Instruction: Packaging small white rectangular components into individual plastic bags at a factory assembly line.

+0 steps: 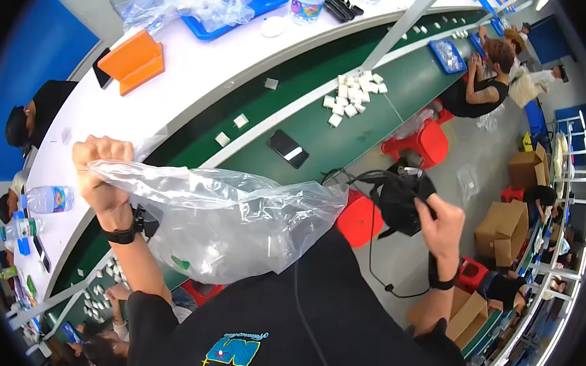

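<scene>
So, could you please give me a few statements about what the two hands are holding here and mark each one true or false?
1. The left hand grips a clear plastic bag. True.
2. The right hand is empty. False: it holds a black corded device.
3. A pile of small white blocks lies on the green belt. True.
4. The dark phone lies on the orange holder. False: it lies on the green belt.
</scene>
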The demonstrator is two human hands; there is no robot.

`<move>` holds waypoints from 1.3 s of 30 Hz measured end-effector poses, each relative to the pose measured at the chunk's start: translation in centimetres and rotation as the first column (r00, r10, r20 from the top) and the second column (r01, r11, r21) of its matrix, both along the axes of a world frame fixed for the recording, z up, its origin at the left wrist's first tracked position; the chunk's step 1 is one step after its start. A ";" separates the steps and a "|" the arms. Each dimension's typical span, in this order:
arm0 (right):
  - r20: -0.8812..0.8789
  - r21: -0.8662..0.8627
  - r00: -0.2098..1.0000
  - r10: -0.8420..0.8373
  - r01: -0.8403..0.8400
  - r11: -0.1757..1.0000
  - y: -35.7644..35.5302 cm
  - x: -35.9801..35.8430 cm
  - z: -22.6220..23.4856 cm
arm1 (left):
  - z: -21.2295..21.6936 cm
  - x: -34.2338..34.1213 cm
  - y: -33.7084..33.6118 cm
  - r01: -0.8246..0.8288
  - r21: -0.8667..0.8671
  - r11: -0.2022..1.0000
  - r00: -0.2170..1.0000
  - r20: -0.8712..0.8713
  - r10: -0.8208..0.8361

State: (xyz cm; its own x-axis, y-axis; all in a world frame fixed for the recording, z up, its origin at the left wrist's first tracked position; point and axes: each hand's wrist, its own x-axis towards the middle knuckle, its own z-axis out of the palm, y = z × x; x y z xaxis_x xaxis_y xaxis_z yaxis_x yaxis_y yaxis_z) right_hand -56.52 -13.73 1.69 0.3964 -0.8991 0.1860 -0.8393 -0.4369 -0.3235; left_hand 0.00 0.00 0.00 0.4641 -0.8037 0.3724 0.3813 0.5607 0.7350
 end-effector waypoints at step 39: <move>-0.088 0.084 0.989 0.123 -0.115 0.990 -36.5 -14.7 -7.3 | -3.6 -9.2 -20.3 -0.637 0.646 0.420 0.263 0.695 -0.670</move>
